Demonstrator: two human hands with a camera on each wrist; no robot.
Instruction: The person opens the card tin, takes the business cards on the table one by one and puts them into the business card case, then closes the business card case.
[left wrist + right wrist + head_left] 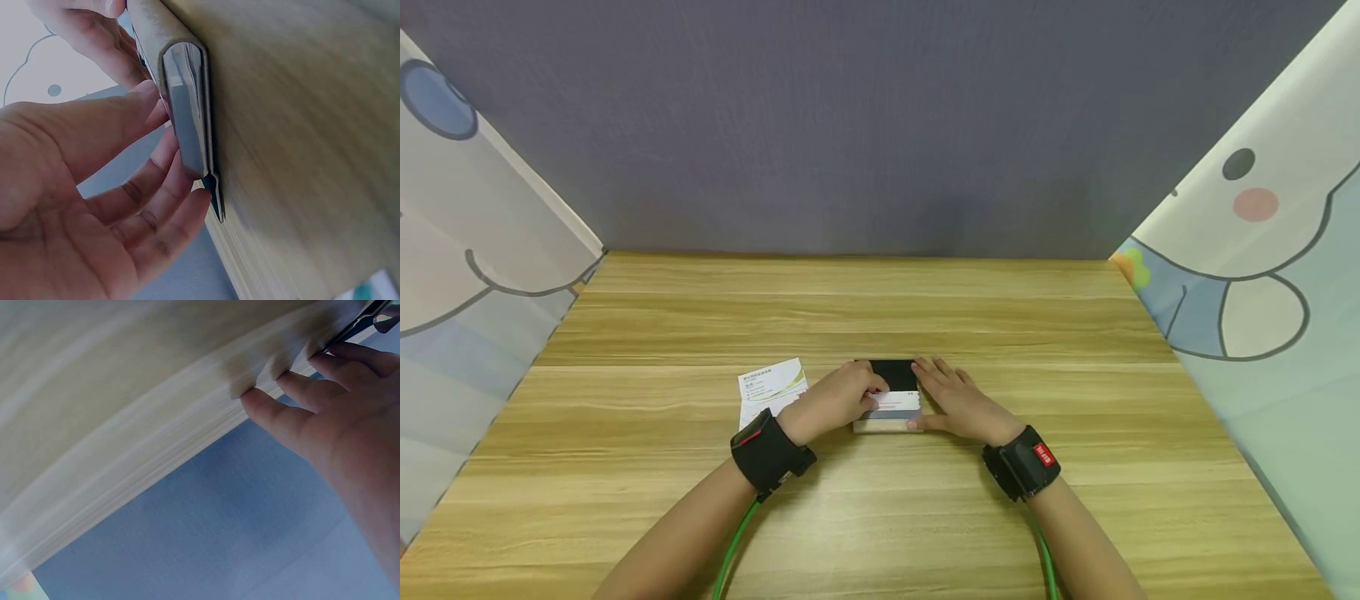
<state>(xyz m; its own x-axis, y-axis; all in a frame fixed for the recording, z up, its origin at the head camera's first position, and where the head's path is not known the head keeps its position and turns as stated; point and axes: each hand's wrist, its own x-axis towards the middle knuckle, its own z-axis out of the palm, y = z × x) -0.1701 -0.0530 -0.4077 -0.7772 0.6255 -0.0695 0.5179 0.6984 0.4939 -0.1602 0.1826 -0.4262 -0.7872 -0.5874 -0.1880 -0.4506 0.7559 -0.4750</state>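
Observation:
A small open card holder (892, 374) lies on the table, its upper part black and its lower edge pale. A white card (904, 400) with fine print rests over the holder's grey middle band. My left hand (844, 397) reaches in from the left, thumb and index fingertip pinching at the card's left edge. From the side, the left wrist view shows the folded holder (199, 94), with the remaining left fingers (164, 200) along its end. My right hand (958, 407) spreads its fingers at the holder's right side, thumb near the lower right corner.
White printed cards (767, 385) lie left of the holder, partly covered by the left wrist. Each wrist wears a black band with a green cable. The wooden table (880, 517) meets a dark grey panel (865, 125) at the back, with cartoon-printed sheets on both sides.

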